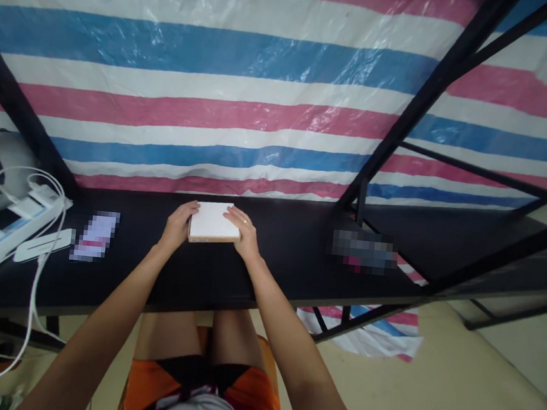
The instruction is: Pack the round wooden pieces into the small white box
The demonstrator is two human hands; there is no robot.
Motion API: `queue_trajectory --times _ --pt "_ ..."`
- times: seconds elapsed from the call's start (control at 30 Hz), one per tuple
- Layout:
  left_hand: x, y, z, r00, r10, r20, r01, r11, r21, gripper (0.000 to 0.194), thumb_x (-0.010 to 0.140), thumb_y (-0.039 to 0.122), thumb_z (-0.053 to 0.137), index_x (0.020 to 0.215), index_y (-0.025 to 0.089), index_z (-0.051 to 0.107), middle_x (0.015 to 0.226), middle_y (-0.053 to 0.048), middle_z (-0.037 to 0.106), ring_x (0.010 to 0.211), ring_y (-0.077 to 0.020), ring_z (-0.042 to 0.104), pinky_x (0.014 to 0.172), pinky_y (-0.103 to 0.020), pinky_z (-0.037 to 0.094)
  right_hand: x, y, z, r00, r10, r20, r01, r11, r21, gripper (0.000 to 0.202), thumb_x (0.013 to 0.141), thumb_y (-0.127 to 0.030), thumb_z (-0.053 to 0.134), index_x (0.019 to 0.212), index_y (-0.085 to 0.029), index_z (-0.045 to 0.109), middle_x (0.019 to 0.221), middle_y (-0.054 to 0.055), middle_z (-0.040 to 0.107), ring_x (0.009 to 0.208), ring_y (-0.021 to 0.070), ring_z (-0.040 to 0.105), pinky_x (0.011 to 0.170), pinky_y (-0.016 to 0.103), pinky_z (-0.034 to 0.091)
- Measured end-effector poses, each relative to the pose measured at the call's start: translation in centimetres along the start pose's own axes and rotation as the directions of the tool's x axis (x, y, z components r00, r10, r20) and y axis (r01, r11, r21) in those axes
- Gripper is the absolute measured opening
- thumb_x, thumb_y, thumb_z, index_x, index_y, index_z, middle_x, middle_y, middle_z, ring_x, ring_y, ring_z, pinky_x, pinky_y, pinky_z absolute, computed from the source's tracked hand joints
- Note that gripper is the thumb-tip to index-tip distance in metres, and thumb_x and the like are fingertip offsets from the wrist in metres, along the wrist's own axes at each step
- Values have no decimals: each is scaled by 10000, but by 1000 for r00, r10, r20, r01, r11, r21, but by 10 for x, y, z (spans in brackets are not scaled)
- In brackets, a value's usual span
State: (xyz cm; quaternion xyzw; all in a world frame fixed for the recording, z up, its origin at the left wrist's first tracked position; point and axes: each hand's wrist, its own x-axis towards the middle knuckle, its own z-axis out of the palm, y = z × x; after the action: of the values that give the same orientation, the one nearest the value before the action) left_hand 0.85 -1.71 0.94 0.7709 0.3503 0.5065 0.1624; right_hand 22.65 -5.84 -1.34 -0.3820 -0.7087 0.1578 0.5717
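Observation:
A flat white box (214, 220) with a brown lower edge rests on the black table (288, 251), near its middle. My left hand (177, 224) grips the box's left side, with its fingertips at the upper left corner. On the right side, my right hand (244, 230) holds it too, its fingers lying over the top right part and a ring on one finger. Both thumbs are hard to make out.
At the left lie a white power strip (14, 231) with looping cables and a blurred purple item (96, 236). A blurred dark item (364, 251) is toward the right. Black metal bars (396, 139) and a striped sheet (217, 90) stand behind.

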Motion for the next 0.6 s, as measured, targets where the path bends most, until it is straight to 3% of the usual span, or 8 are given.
queue_trajectory --times 0.13,0.23,0.37,0.43,0.5,0.6 --pt "-5 9 0 986 -11 -164 10 1000 -8 170 854 309 492 870 216 633 1126 -43 631 1178 -220 514 1039 -431 375 -2 -11 0 997 -80 0 79 989 -125 306 910 -249 438 1122 -326 645 1296 -7 550 1310 198 384 1088 418 323" --pt "-7 7 1 964 50 -260 -47 999 15 202 874 321 473 843 209 637 1060 -36 649 1127 -206 552 1015 -416 402 -3 -12 0 985 -174 -7 168 957 -235 296 930 -266 418 1109 -304 651 1245 12 589 1284 190 422 1056 400 379" --pt "-7 -1 2 962 125 -243 -116 992 50 183 861 328 506 842 201 635 1054 -42 650 1110 -206 565 973 -410 434 -2 -8 0 966 -257 -31 240 932 -272 293 935 -252 405 1105 -261 643 1229 42 600 1251 187 461 1037 382 404" --pt "-4 -2 2 982 83 -167 -77 996 43 177 820 342 565 889 195 639 1071 -53 649 1092 -212 573 955 -401 443 0 -4 0 982 -174 -71 156 965 -210 290 918 -279 437 1148 -241 611 1246 59 586 1224 198 486 1024 379 414" --pt "-1 -1 3 992 -53 -117 52 999 -6 268 748 364 648 943 181 639 1036 -64 664 1012 -213 603 902 -371 471 3 2 2 992 22 -126 -33 995 -89 354 874 -336 511 1205 -222 559 1208 75 608 1145 211 549 960 368 460" --pt "4 2 5 930 -363 -51 346 915 -207 428 657 399 725 987 146 628 914 -64 686 853 -191 634 779 -309 507 7 11 6 937 334 -101 -314 934 171 487 782 -400 616 1213 -190 529 1036 70 677 952 203 635 811 322 524"
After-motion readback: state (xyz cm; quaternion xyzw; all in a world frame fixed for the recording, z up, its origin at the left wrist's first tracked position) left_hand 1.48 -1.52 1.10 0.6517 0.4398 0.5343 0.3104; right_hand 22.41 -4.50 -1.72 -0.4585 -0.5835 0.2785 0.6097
